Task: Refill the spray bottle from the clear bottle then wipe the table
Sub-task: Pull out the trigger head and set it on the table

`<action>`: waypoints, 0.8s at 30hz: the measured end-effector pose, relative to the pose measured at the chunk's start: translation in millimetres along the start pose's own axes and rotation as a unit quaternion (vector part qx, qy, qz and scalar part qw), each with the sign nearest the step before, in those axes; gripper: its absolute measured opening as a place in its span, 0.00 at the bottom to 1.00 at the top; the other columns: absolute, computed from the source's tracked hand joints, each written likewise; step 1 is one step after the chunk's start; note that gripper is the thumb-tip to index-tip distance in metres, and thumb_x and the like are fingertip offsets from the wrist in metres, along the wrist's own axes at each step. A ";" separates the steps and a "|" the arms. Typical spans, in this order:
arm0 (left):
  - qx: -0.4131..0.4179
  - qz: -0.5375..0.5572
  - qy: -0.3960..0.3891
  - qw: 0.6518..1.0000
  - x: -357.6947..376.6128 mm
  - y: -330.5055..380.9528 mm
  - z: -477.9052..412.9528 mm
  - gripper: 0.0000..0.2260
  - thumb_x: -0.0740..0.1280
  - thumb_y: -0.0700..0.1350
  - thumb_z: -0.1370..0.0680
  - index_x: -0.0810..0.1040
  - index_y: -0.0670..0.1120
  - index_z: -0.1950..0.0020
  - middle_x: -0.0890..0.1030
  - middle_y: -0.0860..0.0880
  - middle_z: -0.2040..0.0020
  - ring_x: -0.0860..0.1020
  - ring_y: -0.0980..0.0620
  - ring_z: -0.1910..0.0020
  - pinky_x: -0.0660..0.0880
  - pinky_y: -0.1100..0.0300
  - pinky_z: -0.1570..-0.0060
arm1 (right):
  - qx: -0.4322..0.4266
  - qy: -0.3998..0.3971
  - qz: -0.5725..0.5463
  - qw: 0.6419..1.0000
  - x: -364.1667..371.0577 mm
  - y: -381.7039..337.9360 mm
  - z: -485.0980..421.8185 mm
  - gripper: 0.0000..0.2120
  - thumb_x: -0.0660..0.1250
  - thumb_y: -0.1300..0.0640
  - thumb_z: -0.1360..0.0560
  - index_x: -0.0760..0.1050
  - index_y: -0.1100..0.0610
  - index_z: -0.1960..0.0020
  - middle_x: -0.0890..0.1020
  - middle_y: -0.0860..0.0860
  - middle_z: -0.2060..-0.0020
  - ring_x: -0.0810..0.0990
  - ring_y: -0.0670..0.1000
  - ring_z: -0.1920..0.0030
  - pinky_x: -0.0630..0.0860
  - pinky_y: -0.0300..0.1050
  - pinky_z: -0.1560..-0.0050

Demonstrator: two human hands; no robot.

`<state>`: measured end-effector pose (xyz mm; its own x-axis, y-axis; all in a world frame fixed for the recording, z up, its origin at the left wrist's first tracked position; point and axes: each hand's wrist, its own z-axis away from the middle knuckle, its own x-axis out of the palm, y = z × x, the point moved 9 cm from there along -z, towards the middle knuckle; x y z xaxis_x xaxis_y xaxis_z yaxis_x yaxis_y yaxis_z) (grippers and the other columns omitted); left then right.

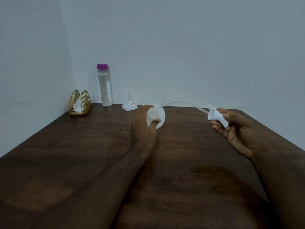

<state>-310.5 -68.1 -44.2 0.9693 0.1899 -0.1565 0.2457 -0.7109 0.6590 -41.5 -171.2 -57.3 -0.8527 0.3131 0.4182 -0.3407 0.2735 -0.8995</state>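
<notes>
Two hands are working over the dark wooden table (82, 154). The left hand (145, 123) is wrapping its fingers around the neck of the white spray bottle (156, 118), which is sitting on the table near the far edge. The right hand (231, 128) is gripping the white spray head (217, 117) and holding it up in the air, off to the right of the bottle. A thin clear tube (178, 103) is hanging from the spray head, and its far end is reaching back to the open mouth of the bottle. I cannot tell if the tip is just inside or already out.

So the top is looking unscrewed and is coming away. That first bit seems nearly done.

Lots is waiting to be done. The clear bottle (105, 86) is standing far back by the wall, to the left, with its purple cap (102, 66) on. It is looking quite full. A white funnel (130, 103) is sitting upside down between it and the spray bottle. No pouring is happening yet.

Farther left, a gold wire holder (80, 103) is keeping a white napkin (77, 105). Wiping is not starting yet either.
</notes>
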 end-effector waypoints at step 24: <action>0.003 -0.021 -0.015 1.000 5.2 1.5 2.4 0.21 0.73 0.32 0.30 0.77 0.45 0.39 0.74 0.57 0.44 0.70 0.61 0.44 0.63 0.74 0.42 | -0.005 0.033 0.008 0.999 -7.6 -2.2 -0.1 0.11 0.56 0.64 0.21 0.77 0.62 0.47 0.85 0.59 0.58 0.86 0.53 0.64 0.84 0.43 0.58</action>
<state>-305.1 -69.8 -45.8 0.9582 0.1992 -0.2055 0.2857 -0.7062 0.6478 -34.2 -174.1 -58.5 -0.8298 0.3776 0.4110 -0.3226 0.2763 -0.9053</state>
